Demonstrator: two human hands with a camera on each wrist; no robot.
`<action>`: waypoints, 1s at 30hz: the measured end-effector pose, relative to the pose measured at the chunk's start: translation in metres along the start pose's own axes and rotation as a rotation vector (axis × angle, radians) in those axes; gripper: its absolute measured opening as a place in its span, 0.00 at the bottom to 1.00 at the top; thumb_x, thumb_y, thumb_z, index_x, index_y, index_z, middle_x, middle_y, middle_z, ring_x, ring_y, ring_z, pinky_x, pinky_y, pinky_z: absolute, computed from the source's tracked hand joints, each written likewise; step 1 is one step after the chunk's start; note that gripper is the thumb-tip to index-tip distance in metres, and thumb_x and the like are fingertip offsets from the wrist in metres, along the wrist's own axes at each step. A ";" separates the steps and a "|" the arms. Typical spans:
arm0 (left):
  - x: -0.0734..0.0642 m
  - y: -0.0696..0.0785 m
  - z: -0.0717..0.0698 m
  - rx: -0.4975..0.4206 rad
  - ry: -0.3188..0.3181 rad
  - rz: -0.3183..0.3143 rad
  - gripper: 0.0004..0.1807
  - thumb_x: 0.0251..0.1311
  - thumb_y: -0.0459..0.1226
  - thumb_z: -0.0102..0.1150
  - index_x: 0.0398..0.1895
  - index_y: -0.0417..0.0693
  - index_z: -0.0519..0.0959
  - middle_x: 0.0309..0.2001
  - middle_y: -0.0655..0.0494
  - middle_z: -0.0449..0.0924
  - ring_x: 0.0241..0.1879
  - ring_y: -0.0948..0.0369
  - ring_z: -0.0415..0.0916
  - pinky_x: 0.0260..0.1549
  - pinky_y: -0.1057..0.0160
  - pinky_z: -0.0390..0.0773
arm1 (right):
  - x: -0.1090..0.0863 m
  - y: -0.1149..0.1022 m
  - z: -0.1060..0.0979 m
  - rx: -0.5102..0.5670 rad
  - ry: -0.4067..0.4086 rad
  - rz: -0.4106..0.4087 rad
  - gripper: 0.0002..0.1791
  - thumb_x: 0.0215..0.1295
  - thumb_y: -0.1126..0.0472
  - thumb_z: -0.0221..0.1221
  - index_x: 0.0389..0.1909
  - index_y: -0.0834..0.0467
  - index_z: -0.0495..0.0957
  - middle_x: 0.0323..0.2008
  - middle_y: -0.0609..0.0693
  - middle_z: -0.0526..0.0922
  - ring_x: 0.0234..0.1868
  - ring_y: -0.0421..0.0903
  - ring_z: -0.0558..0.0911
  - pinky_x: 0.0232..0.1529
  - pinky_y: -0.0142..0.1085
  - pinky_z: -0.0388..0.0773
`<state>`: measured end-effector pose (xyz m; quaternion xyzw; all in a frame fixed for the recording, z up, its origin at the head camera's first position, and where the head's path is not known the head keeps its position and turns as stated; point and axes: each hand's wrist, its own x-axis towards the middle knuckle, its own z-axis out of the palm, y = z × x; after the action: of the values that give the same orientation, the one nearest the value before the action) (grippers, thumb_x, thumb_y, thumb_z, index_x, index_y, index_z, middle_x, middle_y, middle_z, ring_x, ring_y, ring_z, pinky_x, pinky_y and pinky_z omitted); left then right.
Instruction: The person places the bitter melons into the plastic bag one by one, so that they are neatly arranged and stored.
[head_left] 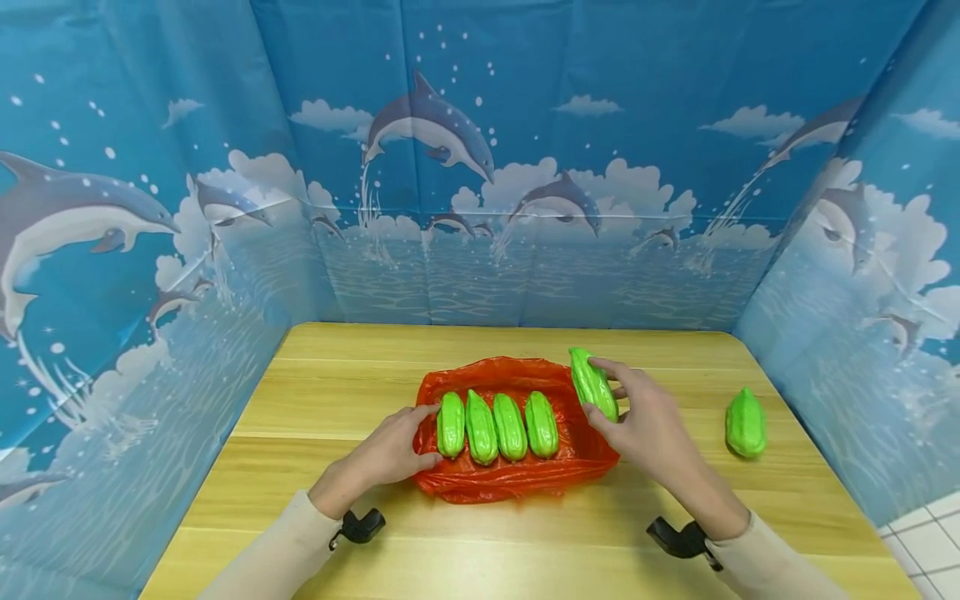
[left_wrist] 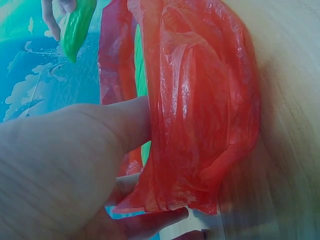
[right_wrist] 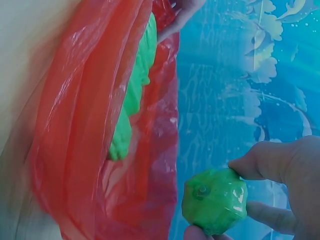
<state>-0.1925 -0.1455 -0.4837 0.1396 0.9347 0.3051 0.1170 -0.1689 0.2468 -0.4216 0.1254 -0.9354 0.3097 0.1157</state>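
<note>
A red plastic bag (head_left: 517, 483) lies spread open on the table. Several green ridged gourds (head_left: 511, 427) stand side by side within it, toward its left half. My left hand (head_left: 386, 450) grips the bag's left end; in the left wrist view its thumb (left_wrist: 131, 120) reaches inside the rim while other fingers stay outside. Above the bag's right end, my right hand (head_left: 648, 417) holds another green gourd (head_left: 592, 385) between thumb and fingers, tilted. The right wrist view shows this gourd (right_wrist: 215, 201) end-on, apart from the bag.
One more green gourd (head_left: 746, 423) lies at the right of the wooden table (head_left: 330, 375), near its edge. A blue dolphin-printed curtain (head_left: 517, 275) encloses the back and both sides. Pale floor tiles (head_left: 926, 546) show at the lower right.
</note>
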 end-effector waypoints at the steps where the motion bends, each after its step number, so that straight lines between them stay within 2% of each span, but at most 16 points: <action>1: 0.000 0.000 0.000 -0.001 0.000 0.000 0.46 0.71 0.41 0.83 0.89 0.45 0.72 0.84 0.33 0.75 0.85 0.29 0.70 0.82 0.27 0.75 | 0.000 -0.001 0.002 0.002 -0.002 -0.005 0.39 0.76 0.62 0.76 0.85 0.56 0.75 0.67 0.68 0.86 0.56 0.66 0.92 0.42 0.48 0.93; 9: 0.000 0.000 0.001 -0.007 0.009 0.004 0.43 0.71 0.41 0.83 0.85 0.42 0.75 0.81 0.38 0.80 0.81 0.34 0.75 0.80 0.31 0.79 | 0.007 -0.011 0.020 0.033 -0.017 -0.033 0.38 0.76 0.61 0.76 0.84 0.54 0.77 0.67 0.65 0.88 0.56 0.63 0.93 0.47 0.54 0.93; 18: 0.000 -0.001 0.002 -0.002 0.001 0.001 0.40 0.71 0.42 0.83 0.82 0.44 0.77 0.78 0.39 0.82 0.79 0.36 0.78 0.78 0.32 0.81 | 0.015 -0.018 0.042 0.060 -0.051 -0.040 0.38 0.76 0.61 0.76 0.85 0.54 0.77 0.67 0.60 0.89 0.52 0.55 0.91 0.42 0.42 0.85; 22: 0.001 -0.001 0.002 0.002 0.002 0.005 0.41 0.71 0.43 0.83 0.83 0.45 0.77 0.78 0.38 0.81 0.79 0.36 0.78 0.78 0.32 0.81 | 0.018 -0.021 0.049 0.088 -0.069 -0.047 0.39 0.77 0.61 0.76 0.85 0.54 0.76 0.68 0.61 0.89 0.55 0.57 0.92 0.44 0.47 0.88; 26: 0.000 -0.001 0.002 0.001 0.003 0.007 0.41 0.71 0.42 0.84 0.83 0.44 0.77 0.78 0.38 0.81 0.79 0.36 0.78 0.78 0.32 0.81 | 0.020 -0.026 0.055 0.119 -0.105 -0.035 0.40 0.77 0.61 0.75 0.86 0.52 0.75 0.71 0.62 0.87 0.58 0.58 0.92 0.50 0.52 0.92; 30: -0.001 0.000 0.002 0.001 0.004 0.008 0.42 0.71 0.42 0.84 0.84 0.44 0.76 0.78 0.38 0.81 0.79 0.36 0.78 0.78 0.32 0.81 | 0.021 -0.030 0.063 0.137 -0.143 -0.012 0.41 0.78 0.60 0.74 0.88 0.49 0.72 0.72 0.61 0.85 0.59 0.57 0.90 0.49 0.49 0.90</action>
<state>-0.1913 -0.1447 -0.4852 0.1427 0.9345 0.3054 0.1141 -0.1879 0.1821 -0.4482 0.1605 -0.9171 0.3625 0.0416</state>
